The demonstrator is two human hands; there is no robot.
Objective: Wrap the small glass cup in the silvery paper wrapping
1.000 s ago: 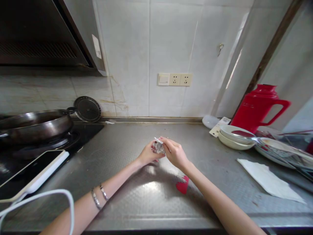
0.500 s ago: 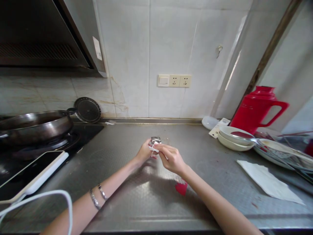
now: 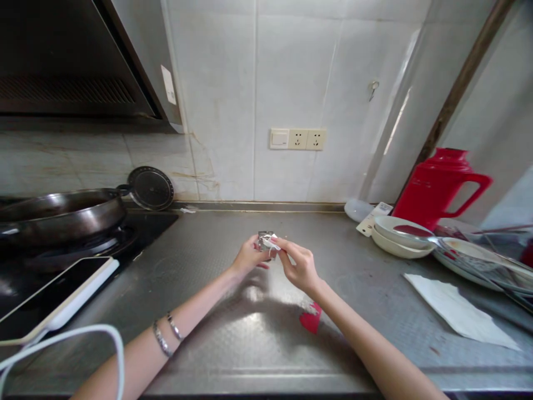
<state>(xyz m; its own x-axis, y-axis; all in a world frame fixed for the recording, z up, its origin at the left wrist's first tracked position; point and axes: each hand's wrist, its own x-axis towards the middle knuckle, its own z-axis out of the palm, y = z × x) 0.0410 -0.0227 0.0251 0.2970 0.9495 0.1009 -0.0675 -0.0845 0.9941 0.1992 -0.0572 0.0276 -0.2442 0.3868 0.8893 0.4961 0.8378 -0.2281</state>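
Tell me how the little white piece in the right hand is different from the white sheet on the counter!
The white piece looks much smaller than the white sheet. The white piece is pinched in the right hand, while the white sheet lies spread out on the counter. The white piece is by the shiny object in the left hand; no hand touches the white sheet. Both are white.

A shiny, possibly glass object (image 3: 262, 237) is held partly behind white tissue (image 3: 272, 244).
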